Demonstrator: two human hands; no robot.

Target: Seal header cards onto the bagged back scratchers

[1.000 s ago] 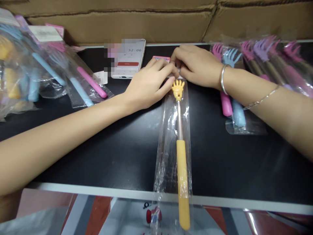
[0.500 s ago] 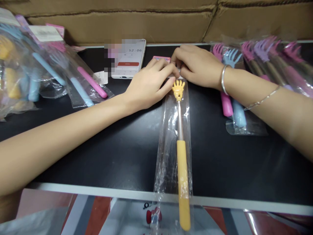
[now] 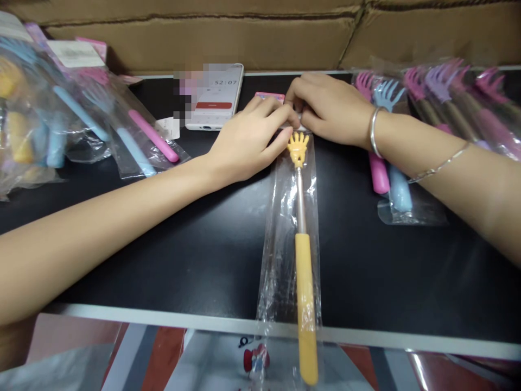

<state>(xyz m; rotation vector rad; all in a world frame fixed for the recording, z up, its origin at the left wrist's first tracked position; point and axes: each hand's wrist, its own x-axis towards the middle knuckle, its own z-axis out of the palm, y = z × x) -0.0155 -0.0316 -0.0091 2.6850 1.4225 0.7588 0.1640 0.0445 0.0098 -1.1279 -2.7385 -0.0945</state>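
Observation:
A yellow back scratcher lies lengthwise inside a clear plastic sleeve on the black table, its handle sticking past the near edge. My left hand and my right hand meet at the sleeve's far end, just above the yellow claw head. The fingers of both hands are pinched on the top of the sleeve, by a pink header card. A silver bangle sits on my right wrist.
A phone with a running timer lies at the back centre. Bagged scratchers in blue, pink and yellow are piled at the left. More pink, blue and purple ones lie at the right. Cardboard boxes line the back.
Both hands stay pinched at the sleeve's top with almost no movement. The phone's timer has gone from 52:06 to 52:07.

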